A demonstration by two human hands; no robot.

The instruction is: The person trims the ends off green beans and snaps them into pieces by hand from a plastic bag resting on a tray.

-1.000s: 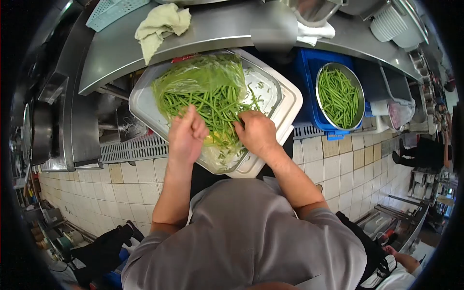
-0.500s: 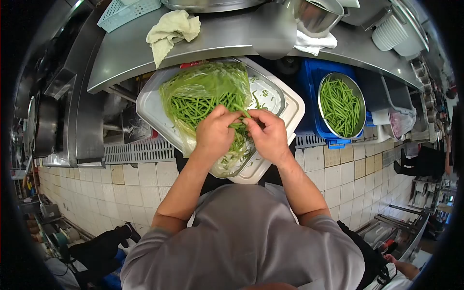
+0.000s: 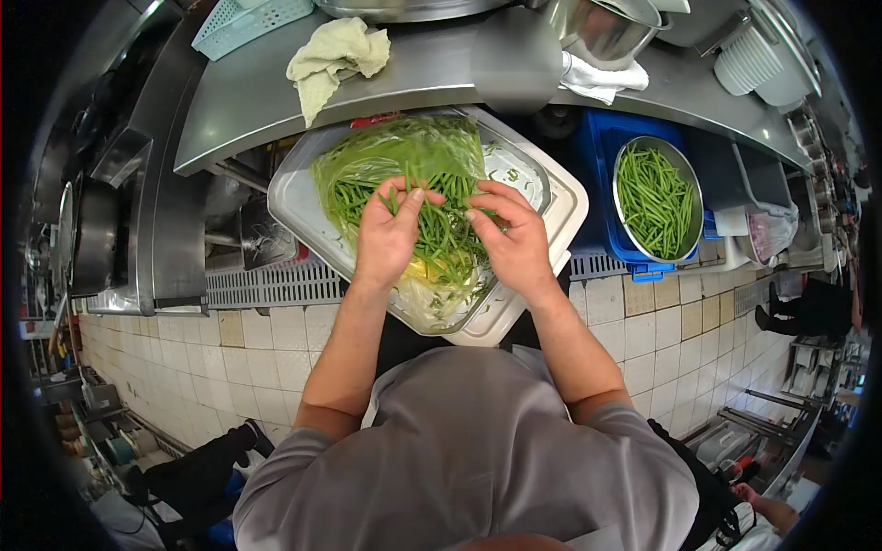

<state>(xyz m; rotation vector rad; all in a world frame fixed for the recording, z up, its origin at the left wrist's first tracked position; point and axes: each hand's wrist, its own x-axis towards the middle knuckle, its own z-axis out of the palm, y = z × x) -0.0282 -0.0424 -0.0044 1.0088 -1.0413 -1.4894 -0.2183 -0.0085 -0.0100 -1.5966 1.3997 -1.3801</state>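
My left hand [image 3: 387, 237] is closed on green beans [image 3: 393, 198], which poke out between its thumb and fingers. It hovers over an open clear plastic bag [image 3: 397, 145] full of green beans. To its right, my right hand [image 3: 511, 237] has bent fingers with a small gap between thumb and fingertips, and I see nothing held there. The bag lies in a metal tray [image 3: 536, 184] with bits of trimmed bean scattered on it. Under the tray is a white plastic lid or tub [image 3: 571, 209].
An oval metal bowl [image 3: 700, 197] of green beans [image 3: 656, 202] sits on a blue bin [image 3: 597, 151] at right. A steel counter [image 3: 423, 69] runs across the front, bearing a cloth [image 3: 338, 62], a steel pot [image 3: 597, 32] and a blue basket [image 3: 241, 29]. People's legs show at both sides.
My hands were together over the beans, and now they are apart. The left hand has moved left and up, with beans in its fingers; the right has moved slightly away from it.
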